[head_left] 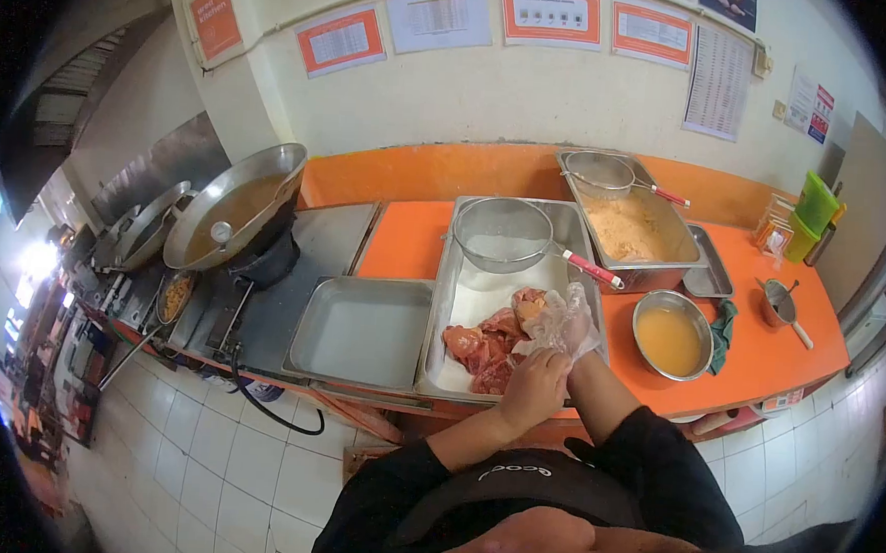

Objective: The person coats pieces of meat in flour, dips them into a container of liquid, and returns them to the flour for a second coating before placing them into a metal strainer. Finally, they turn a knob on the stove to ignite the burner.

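Observation:
My left hand point(537, 390) is closed, its fingers pinching the cuff of a clear plastic glove point(551, 312) at my right wrist. Inside that crumpled glove is my right hand point(572, 335), its finger positions hard to make out. Both hands are over the front right of a steel tray point(438, 326). Raw meat pieces point(489, 349) lie in this tray on white powder point(472, 288), just left of the gloved hand. Across the tray's back rests a round sieve point(503, 235) with a red handle.
An empty-looking shallow tray point(365, 328) stands left, beyond it a large wok point(231, 215) of oil. To the right are a bowl of yellowish liquid point(671, 335), a green cloth point(722, 336), a saucepan point(779, 304) and a deep crumb tray point(699, 258) with another sieve point(599, 173).

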`<state>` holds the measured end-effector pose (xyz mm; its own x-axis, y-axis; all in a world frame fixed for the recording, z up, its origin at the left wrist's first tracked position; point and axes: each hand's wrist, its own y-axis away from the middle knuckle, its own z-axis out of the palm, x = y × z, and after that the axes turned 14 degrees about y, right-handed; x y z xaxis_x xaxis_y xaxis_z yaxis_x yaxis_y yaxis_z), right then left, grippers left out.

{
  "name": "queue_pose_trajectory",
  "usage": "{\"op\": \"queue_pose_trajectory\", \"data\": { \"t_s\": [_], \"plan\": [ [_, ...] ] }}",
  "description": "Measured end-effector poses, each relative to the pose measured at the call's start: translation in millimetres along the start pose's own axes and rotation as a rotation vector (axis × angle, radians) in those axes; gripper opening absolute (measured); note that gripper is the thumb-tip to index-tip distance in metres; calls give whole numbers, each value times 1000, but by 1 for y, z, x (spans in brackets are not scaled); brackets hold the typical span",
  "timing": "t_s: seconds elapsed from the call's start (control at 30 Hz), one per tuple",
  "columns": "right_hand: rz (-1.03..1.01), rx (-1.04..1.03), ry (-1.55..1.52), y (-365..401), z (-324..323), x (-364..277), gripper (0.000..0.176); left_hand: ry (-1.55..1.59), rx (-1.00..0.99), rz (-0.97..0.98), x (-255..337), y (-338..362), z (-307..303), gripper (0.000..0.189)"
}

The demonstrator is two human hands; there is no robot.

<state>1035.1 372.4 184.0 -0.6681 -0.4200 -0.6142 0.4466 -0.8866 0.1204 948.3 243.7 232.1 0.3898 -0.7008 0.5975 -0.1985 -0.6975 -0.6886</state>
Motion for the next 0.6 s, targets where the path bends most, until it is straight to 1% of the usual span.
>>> {"op": "queue_pose_trajectory", "data": {
  "t_s": [0.1,0.17,0.2,0.23,0.3,0.37,0.4,0.47,0.5,0.57,0.6],
  "plan": [
    [37,172,80,-21,-8,6,34,-8,22,22,-9,6,-10,8],
    [70,240,150,-32,-10,5,33,-53,-66,-48,-24,14,-30,6],
    [83,271,191,-41,-12,3,33,-112,-108,-36,-28,18,-45,7],
    [94,299,234,-49,-13,-1,33,-100,-103,-46,-32,24,-59,7],
    [122,349,319,-69,-14,-9,33,-277,35,-94,-38,39,-84,14],
    [146,392,406,-88,-13,-19,33,-422,164,-179,-45,53,-105,25],
    [163,404,449,-97,-12,-23,32,-412,171,-195,-52,59,-111,25],
    [197,425,525,-116,-10,-28,32,-505,279,-376,-64,68,-117,36],
    [223,427,564,-126,-7,-27,32,-495,286,-396,-67,70,-115,36],
    [287,428,637,-144,-3,-20,32,-480,149,-528,-68,73,-113,48],
    [325,424,675,-153,1,-14,32,-467,148,-552,-70,74,-113,48]
  ]
}}
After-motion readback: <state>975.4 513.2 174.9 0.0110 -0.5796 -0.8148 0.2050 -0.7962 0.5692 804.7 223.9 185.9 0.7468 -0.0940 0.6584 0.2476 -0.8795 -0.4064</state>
